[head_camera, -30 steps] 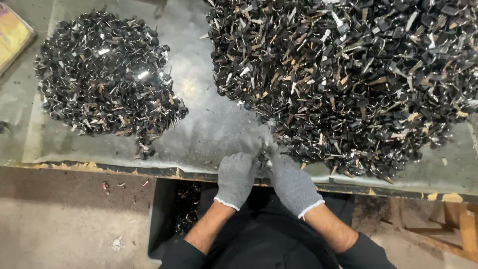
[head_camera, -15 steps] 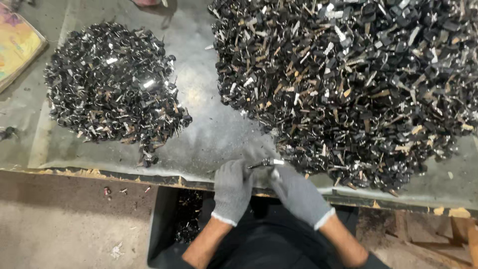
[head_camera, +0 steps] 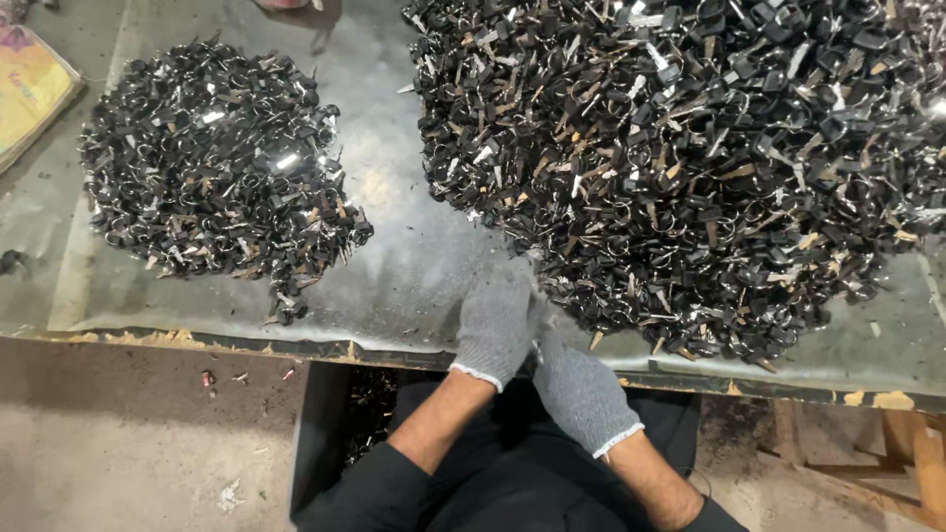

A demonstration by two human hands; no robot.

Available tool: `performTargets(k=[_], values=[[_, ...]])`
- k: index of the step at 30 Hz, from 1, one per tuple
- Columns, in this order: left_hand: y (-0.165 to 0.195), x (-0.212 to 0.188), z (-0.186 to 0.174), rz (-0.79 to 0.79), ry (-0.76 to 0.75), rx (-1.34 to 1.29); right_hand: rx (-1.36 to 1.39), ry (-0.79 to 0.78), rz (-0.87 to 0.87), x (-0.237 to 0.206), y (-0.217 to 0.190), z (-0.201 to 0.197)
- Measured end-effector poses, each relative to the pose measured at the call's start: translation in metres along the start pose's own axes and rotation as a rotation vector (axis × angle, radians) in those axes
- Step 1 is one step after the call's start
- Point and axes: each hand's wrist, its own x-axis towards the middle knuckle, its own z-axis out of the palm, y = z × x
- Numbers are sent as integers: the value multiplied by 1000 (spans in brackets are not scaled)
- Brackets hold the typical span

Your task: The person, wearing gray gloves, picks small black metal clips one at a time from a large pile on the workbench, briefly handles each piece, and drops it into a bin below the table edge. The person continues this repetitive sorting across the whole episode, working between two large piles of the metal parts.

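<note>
**Gloved hands meet at the table edge beside the big heap**

Both hands work at the near edge of the metal-topped table (head_camera: 414,266), just below the lower left fringe of the large pile of black-and-metal parts (head_camera: 680,158). The left hand (head_camera: 496,323), in a grey knit glove, is curled with its fingers bent toward that pile. The right hand (head_camera: 581,394), gloved the same, presses against the left one from below. Whether either hand grips a piece cannot be told; the spot where they meet is blurred. A smaller pile of the same parts (head_camera: 217,177) lies well to the left of the large pile. A yellow packet (head_camera: 30,94) sits beyond it, at the far left edge.
</note>
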Motion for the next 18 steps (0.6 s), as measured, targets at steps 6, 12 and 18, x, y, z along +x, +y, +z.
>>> performTargets(k=[6,12,18], values=[[-12,-28,-15,-3,-13,-266,156,-76,105,5,-10,-17],[-22,-29,-27,-315,-188,-297,139,-22,-32,25,-11,-22],[-29,-25,-22,-154,-257,-138,-66,-307,258,41,-26,-21]])
